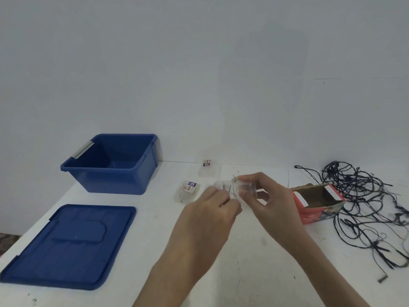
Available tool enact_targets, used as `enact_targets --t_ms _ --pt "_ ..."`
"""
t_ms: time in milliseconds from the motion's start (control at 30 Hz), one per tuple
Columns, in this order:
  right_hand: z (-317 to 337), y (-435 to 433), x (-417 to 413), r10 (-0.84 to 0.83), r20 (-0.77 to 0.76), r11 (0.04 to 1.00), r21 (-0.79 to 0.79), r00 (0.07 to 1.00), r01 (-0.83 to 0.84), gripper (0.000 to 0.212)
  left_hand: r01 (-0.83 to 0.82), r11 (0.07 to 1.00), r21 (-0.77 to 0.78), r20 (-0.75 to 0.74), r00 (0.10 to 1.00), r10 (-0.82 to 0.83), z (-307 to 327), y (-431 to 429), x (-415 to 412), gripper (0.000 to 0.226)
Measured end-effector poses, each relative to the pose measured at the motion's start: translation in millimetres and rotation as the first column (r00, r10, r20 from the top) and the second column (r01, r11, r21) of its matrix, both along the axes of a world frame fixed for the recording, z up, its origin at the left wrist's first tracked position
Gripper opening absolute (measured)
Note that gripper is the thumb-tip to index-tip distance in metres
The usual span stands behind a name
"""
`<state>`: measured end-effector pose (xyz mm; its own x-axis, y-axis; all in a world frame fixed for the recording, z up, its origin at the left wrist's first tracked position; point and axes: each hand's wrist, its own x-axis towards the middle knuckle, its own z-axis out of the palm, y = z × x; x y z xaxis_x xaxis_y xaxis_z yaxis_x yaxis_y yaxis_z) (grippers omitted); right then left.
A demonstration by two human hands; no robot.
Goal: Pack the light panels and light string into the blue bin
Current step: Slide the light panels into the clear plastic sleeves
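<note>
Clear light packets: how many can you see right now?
3: one in the right hand, one flat on the table beside the blue bin at, one farther back near the wall. The hands may hide others.

White table (254, 251) with blue bin (112, 171), lid (68, 247), two packets (187, 191), red box (316, 203), tangled light string (365, 196).

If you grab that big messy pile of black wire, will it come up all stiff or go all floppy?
Probably floppy: the black light string lies in loose, thin loops sprawled over the white table. It would likely dangle and drag, since strands trail far apart. It may also snag, because the loops cross each other and lie against the open red box.
</note>
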<state>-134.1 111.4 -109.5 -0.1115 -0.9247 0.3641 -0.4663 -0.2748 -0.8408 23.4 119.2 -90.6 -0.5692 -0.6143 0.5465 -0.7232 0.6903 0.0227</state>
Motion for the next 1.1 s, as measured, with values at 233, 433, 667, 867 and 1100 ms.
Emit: enact_targets --t_ms 233,433,667,867,1100 --pt "2 4 -4 0.242 0.126 0.953 0.157 0.962 -0.26 0.024 0.038 0.991 0.126 -0.181 0.983 -0.014 10 -35 16 0.02" --pt "4 6 -13 0.362 0.347 0.883 0.17 0.865 -0.438 0.021 0.308 0.725 0.616 -0.56 0.819 0.128 2 -44 21 0.009" --pt "1 2 -17 0.428 0.677 0.766 0.08 0.599 -0.638 0.021 0.584 0.441 0.681 -0.732 0.553 0.398 -10 -35 10 0.015" --pt "-9 2 -12 0.392 0.819 0.743 -0.014 0.419 -0.669 0.035 0.801 0.244 0.547 -0.67 0.244 0.702 -10 -19 -11 0.023" --pt "-10 6 -8 0.393 0.837 0.741 -0.044 0.381 -0.67 0.044 0.884 -0.002 0.468 -0.438 0.234 0.868 0 -11 -12 0.014"
